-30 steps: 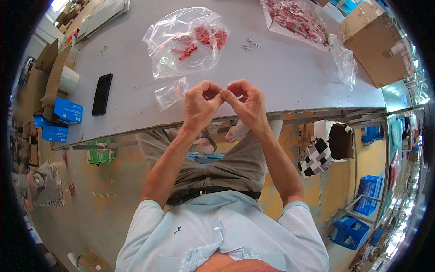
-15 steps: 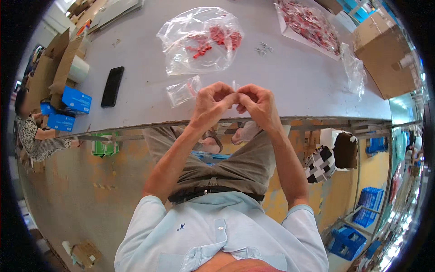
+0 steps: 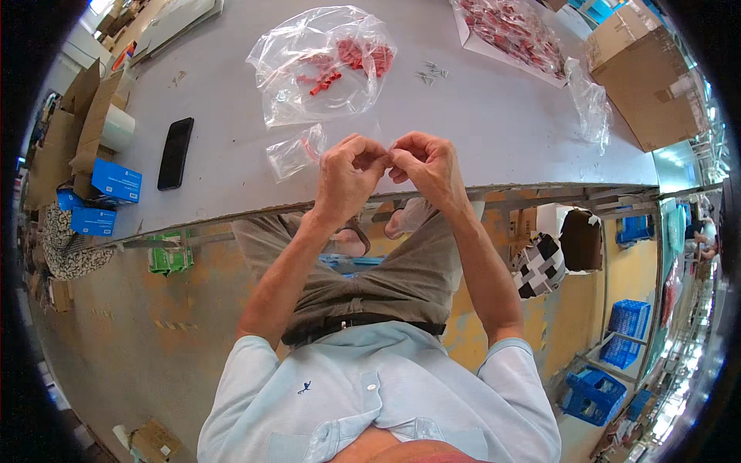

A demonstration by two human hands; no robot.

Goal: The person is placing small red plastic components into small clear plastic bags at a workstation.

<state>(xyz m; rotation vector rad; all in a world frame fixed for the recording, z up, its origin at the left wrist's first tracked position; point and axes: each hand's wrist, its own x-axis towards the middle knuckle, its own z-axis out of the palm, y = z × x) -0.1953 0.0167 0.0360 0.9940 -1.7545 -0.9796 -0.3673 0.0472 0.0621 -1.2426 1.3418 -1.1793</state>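
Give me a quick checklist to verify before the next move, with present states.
1. Left hand and right hand close together at the fingertips: ok.
2. Item between the fingertips identified: cannot tell, too small and hidden.
3. Red parts gathered at the big bag: ok.
4. Metal pieces contained: not ok, loose on the table.
5. Small bag free of the left hand: cannot tell, very close.
6. Phone clear of both hands: ok.

A workshop, shown by the long worktable (image 3: 494, 143), cardboard box (image 3: 648, 92), bagged red parts (image 3: 367, 56) (plus blue crates (image 3: 627, 333) nearby).
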